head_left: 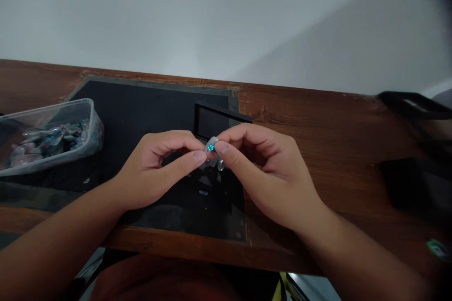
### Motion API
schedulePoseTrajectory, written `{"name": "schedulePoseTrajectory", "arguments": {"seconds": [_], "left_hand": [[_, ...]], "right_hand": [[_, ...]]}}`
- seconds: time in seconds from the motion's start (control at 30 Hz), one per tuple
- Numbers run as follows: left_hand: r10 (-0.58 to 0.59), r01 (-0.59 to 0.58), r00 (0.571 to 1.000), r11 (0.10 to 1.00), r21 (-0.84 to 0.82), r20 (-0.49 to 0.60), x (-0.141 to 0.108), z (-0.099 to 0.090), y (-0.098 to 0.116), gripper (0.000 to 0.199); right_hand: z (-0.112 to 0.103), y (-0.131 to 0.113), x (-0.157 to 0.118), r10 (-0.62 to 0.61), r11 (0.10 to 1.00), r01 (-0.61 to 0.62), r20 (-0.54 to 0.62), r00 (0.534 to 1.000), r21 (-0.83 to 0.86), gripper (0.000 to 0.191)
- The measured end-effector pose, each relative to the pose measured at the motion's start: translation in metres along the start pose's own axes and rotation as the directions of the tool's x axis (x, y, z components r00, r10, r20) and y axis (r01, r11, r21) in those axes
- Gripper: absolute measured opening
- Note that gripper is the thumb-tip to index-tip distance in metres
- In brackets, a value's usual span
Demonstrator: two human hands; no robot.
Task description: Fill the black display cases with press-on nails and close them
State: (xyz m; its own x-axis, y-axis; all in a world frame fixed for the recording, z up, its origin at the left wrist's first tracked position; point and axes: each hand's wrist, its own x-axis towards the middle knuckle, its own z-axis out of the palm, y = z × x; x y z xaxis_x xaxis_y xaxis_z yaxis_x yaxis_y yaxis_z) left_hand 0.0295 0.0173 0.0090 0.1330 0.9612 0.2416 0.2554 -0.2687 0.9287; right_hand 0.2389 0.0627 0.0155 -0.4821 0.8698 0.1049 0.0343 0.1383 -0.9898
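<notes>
A small press-on nail [211, 146], pale and glossy with a shiny blue-green and pink pattern, is held up above the black mat. My left hand [160, 164] pinches its left side between thumb and forefinger. From the other side, my right hand [264, 164] grips it with thumb and fingertips. Just below the right thumb shows another shiny pale piece [221, 165]; whether it is held or lies lower down, I cannot tell. A loose translucent piece [203, 192] rests on the mat beneath. Behind my fingers stands an open black case [222, 115], partly hidden by my right hand.
A clear plastic tub [92, 127] with many small shiny pieces sits at the left. The black mat [141, 103] covers part of the wooden table [339, 150]. Dark blurred objects [406, 183] lie at the far right. A pale wall [176, 19] rises behind the table.
</notes>
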Motion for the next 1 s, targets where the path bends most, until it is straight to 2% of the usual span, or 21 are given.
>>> {"name": "schedulePoseTrajectory", "arguments": {"seconds": [0.23,0.5,0.7,1.0], "left_hand": [[0.009,-0.009,1.0,1.0,-0.005,0.024,-0.0012,-0.0006,0.001,0.016],[0.023,-0.023,1.0,1.0,-0.022,0.016,-0.0014,-0.0001,0.0028,0.017],[-0.002,0.003,1.0,0.999,-0.041,0.026,-0.0027,0.0003,0.0028,0.022],[-0.047,0.049,0.999,0.996,-0.08,0.026,-0.0014,0.0002,0.0049,0.023]], "right_hand": [[0.001,0.0008,0.0001,-0.043,0.999,0.043,0.01,0.999,0.012,0.008],[0.0016,0.0004,-0.0007,-0.053,0.999,0.053,0.016,0.998,0.012,0.015],[0.0034,0.0006,-0.0023,-0.069,0.998,0.068,0.023,0.997,0.015,0.007],[0.0029,-0.0003,-0.0028,-0.053,0.998,0.052,0.023,0.998,0.045,0.01]]}}
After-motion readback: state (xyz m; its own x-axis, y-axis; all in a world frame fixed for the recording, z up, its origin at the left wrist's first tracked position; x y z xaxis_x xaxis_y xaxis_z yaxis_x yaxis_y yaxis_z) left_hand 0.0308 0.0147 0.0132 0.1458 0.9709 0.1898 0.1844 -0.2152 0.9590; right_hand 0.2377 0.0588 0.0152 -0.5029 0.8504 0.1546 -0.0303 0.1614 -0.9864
